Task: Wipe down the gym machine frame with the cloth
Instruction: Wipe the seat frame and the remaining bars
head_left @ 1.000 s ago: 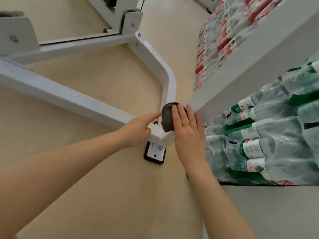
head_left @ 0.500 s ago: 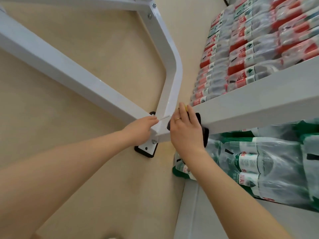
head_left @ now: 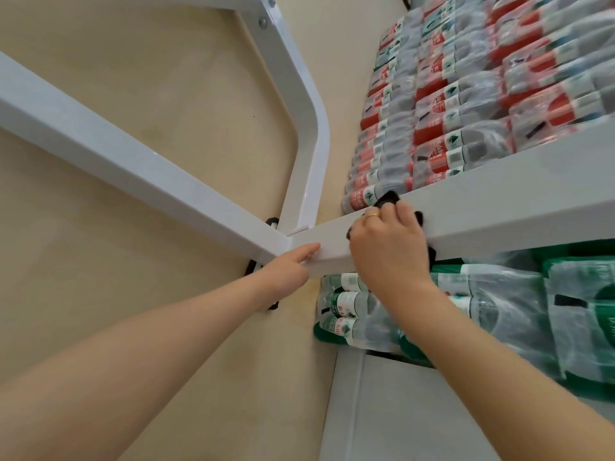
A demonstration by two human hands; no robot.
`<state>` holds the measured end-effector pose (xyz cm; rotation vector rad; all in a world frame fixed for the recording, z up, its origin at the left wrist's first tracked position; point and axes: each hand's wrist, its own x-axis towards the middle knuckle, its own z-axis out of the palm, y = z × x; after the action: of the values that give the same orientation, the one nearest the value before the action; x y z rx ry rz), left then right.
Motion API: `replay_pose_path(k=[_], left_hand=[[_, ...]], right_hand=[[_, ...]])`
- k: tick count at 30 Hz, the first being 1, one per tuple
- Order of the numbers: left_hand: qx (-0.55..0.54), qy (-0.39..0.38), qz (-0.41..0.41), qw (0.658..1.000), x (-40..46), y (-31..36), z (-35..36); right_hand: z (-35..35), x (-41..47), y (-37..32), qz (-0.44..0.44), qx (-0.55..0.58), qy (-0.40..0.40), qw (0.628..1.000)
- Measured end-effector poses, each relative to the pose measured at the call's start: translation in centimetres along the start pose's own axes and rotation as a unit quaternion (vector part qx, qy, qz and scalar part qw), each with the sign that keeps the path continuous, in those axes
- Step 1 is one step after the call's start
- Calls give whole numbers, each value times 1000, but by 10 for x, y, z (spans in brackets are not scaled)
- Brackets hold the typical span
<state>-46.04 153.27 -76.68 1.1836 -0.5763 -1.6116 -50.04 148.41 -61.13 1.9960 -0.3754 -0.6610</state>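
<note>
The white gym machine frame (head_left: 139,168) has a long square beam coming from the left, a bent tube (head_left: 309,128) going up, and an upright post (head_left: 499,211) running right, all meeting at a floor joint. My right hand (head_left: 389,251) presses a dark cloth (head_left: 386,198) against the upright post just beyond the joint; most of the cloth is hidden under the palm. My left hand (head_left: 286,271) rests at the joint, its index finger touching the post's lower edge.
Shrink-wrapped packs of bottles with red labels (head_left: 466,104) lie on the floor above the post, and packs with green labels (head_left: 499,311) lie below it. A grey panel (head_left: 399,410) sits at the lower right. A black foot pad (head_left: 253,266) is under the joint.
My right hand has slid the cloth from the floor joint out along the upright post. The view has moved closer. My left hand stays at the joint.
</note>
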Motion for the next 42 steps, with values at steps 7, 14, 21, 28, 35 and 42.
replay_pose_path(k=[7,14,21,28,35,42], left_hand=[[16,8,11,1000,-14,20,12],[2,-14,104,994,-44,56,26],[-20,-13,233,972,-77,100,74],[55,-7,300,952,-85,148,72],[114,0,282,953,-96,161,77],[144,16,373,917,-110,218,104]], right_hand=[[-5,-15,19,42,-81,30,995],[-20,-28,46,19,-28,84,996],[-39,-68,141,126,-57,325,935],[-29,-58,130,106,-43,318,941],[-36,-73,173,66,-48,377,923],[-74,-89,232,189,-80,341,917]])
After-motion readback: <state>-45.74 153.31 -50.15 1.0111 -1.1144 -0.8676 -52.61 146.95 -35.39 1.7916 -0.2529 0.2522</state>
